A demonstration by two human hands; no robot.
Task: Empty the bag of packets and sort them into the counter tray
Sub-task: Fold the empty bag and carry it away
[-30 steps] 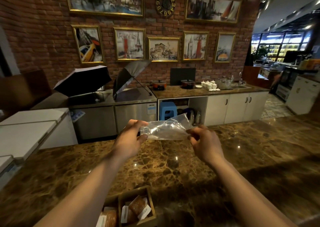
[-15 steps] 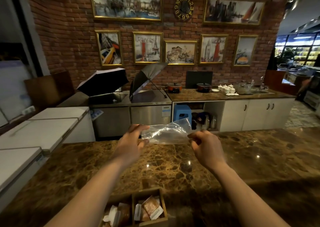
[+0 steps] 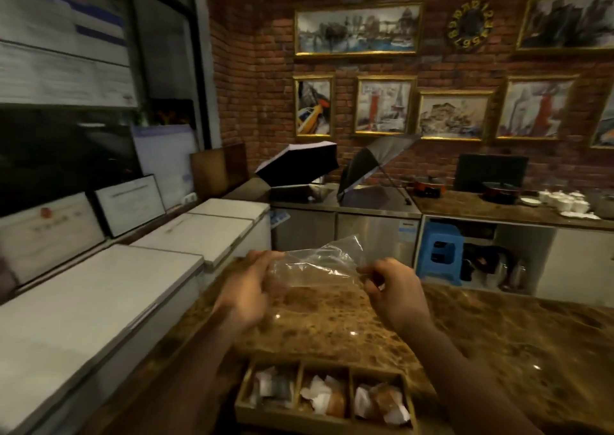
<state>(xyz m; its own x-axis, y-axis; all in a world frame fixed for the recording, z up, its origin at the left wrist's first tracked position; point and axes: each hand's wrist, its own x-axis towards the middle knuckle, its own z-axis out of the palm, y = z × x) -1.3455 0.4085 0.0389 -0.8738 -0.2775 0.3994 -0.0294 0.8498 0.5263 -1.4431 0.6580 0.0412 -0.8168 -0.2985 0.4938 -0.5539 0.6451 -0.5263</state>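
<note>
Up over the counter [image 3: 498,335] we hold the bag [image 3: 319,268] between both hands. Our left hand [image 3: 246,288] is closed on its left edge, fingers pinched on the plastic, though blur softens the detail. Our right hand [image 3: 395,291] pinches the right edge between thumb and fingertips, the other fingers curled in. The bag is clear and crumpled, and we see no packet inside it. Below our forearms, at the counter's near edge, sits the tray [image 3: 325,361], a wooden box with three compartments side by side. Each compartment holds packets [image 3: 324,398], white and brown, lying loosely heaped.
</note>
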